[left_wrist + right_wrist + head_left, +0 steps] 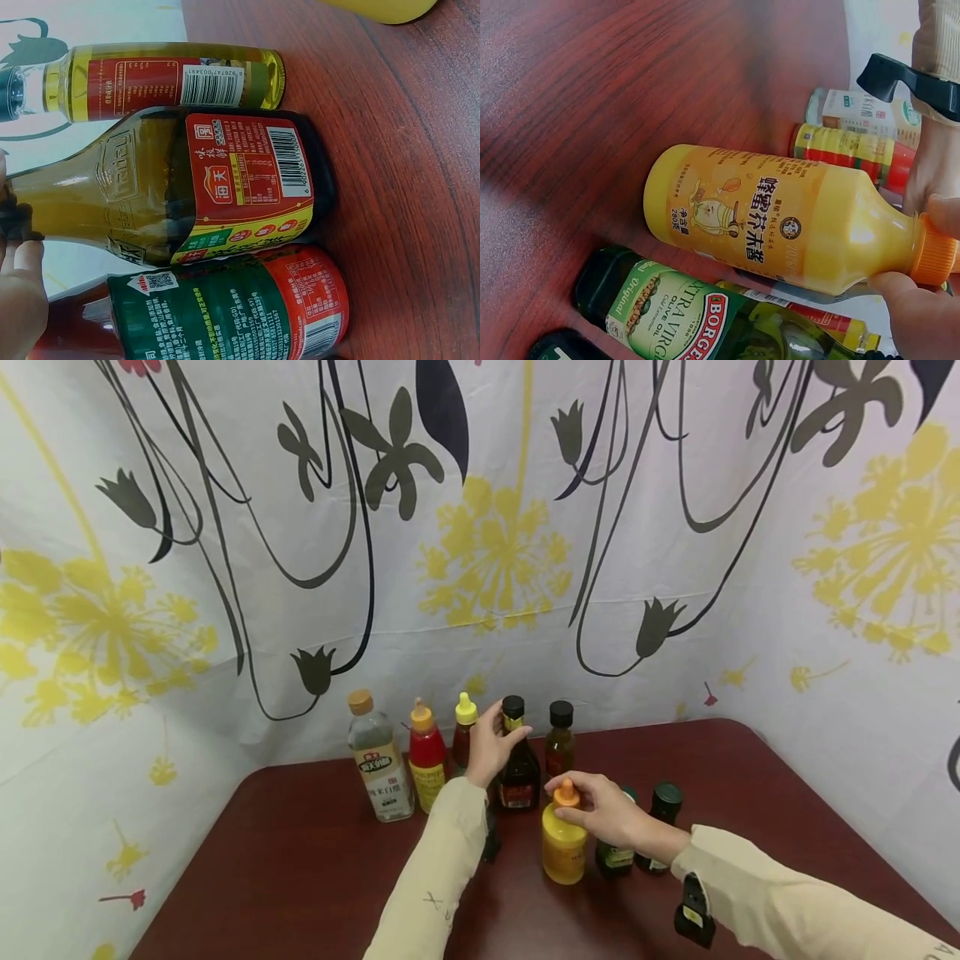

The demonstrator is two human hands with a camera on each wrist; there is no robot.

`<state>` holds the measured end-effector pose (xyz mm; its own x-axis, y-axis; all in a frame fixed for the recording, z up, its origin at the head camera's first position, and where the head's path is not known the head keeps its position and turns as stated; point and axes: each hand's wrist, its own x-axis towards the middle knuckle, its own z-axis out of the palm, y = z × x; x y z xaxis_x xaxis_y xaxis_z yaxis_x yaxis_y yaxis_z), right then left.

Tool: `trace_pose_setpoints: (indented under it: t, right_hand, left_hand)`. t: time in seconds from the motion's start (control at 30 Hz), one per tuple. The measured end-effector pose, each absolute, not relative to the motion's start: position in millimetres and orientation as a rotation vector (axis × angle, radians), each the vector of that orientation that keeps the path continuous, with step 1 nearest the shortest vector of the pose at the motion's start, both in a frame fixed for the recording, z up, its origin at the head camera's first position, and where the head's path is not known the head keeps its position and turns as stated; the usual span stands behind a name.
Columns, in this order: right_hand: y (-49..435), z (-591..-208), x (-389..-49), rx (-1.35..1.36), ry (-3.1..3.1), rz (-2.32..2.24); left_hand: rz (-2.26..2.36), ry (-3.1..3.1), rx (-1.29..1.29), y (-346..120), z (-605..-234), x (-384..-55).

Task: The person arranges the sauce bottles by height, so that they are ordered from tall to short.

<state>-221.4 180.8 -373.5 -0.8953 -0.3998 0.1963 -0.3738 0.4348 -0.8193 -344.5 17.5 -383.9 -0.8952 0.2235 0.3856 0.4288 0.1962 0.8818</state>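
My left hand (491, 750) holds a dark soy sauce bottle (519, 781) by its neck, just under the black cap. In the left wrist view this soy sauce bottle (247, 169) shows a red and yellow label, with a fingertip and thumb at its neck. The orange cap of a yellow honey mustard bottle (564, 856) is pinched between the thumb and fingers of my right hand (611, 814). That mustard bottle (742, 214) stands upright in front of the others; whether its base touches the table, I cannot tell.
Left of the soy sauce are a white vinegar bottle (381, 768), a ketchup bottle (427, 760) and a yellow-capped sauce bottle (461, 739). A black-capped oil bottle (559, 743) stands right of it. Beside my right hand are an olive oil bottle (675, 307) and a dark bottle (666, 806).
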Motion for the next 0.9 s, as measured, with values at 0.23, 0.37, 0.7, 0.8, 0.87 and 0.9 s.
trace_pose_setpoints:
  t: [0.23, 0.37, 0.7, 0.8, 0.87, 0.9]
  right_hand:
    - [179, -368, -222, -0.662, 2.643, -1.479]
    - [180, -366, -224, -0.640, 2.636, -1.460]
    - [178, -359, -224, -0.664, 2.651, -1.410]
    - [178, -355, -225, -0.670, 2.664, -1.403]
    - [178, -351, -226, -0.670, 2.676, -1.400]
    - [178, -349, -227, -0.670, 2.683, -1.397]
  left_hand:
    - [-1.766, -2.291, -0.630, 17, -382, -344]
    - [-1.782, -2.296, -0.617, 18, -383, -345]
    - [-1.775, -2.295, -0.614, 18, -385, -345]
    - [-1.774, -2.289, -0.618, 18, -385, -344]
    - [-1.775, -2.281, -0.629, 18, -385, -344]
    - [-1.775, -2.279, -0.631, 18, -385, -344]
